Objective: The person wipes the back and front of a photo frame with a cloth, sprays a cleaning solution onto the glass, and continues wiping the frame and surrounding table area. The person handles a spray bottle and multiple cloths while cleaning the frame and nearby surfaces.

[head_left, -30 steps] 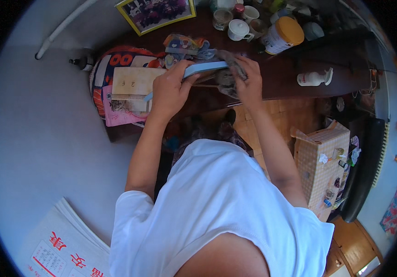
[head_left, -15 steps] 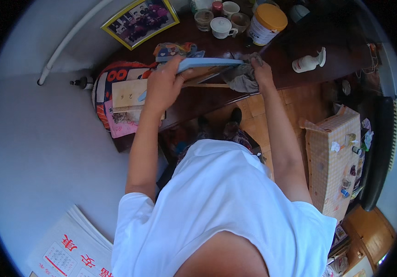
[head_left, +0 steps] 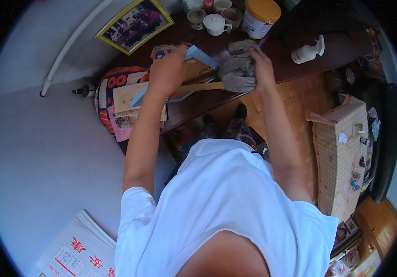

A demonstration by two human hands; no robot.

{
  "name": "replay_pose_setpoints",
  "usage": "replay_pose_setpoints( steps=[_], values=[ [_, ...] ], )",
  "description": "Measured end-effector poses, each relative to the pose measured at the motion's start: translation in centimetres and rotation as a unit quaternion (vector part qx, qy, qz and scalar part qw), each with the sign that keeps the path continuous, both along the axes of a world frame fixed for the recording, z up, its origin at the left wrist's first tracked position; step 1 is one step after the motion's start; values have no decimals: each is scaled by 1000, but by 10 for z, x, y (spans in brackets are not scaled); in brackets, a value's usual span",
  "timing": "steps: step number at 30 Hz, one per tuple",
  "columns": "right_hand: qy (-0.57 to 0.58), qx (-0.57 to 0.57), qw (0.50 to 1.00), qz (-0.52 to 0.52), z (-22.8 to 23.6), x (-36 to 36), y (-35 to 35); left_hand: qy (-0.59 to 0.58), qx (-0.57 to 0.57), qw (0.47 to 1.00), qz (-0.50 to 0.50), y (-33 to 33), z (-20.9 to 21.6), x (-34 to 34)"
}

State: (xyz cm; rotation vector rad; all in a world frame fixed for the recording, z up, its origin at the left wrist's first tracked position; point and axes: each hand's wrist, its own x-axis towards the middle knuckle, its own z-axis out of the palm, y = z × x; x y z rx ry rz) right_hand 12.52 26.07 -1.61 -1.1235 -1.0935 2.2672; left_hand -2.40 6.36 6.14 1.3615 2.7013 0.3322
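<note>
My left hand (head_left: pixel 167 74) grips a light-blue-edged frame (head_left: pixel 205 58) with a brown back, held tilted above the dark red tabletop. A tan strip runs along its lower side, and its front cannot be seen. In my right hand (head_left: pixel 264 71) is a bunched grey cloth (head_left: pixel 237 69), with my fingers wrapped round its right side. The cloth covers the right end of the frame. Below my left hand lie a pale wooden board (head_left: pixel 123 96) and a pink booklet (head_left: pixel 121 130), on top of a patterned red and navy cloth bag (head_left: pixel 106 85).
Behind my hands stand a yellow-framed photo (head_left: pixel 136 25), a lidded white cup (head_left: pixel 215 24), and a tub with an orange lid (head_left: pixel 260 18). A white spray bottle (head_left: pixel 305 53) lies at the right of the dark tabletop (head_left: pixel 281 64). Farther right is a table with a checked cloth (head_left: pixel 334 161).
The frame has tipped so that more of its brown back shows. The grey cloth has shifted slightly up and left with my right hand and looks fuller.
</note>
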Motion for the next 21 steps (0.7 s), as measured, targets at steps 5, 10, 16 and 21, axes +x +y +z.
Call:
replay_pose_setpoints(
  steps=[5,10,16,21],
  values=[
    [87,-70,983,-147,8,22,32,-8,-32,999,14,11,-9,5],
    [148,5,985,-85,23,24,28,-39,-69,997,8,33,-3,15],
    [73,306,948,54,47,-10,-36,-30,-22,999,-24,39,-23,16],
    [-70,687,717,94,27,-33,-46,-20,-127,992,8,38,-38,5]
  ],
)
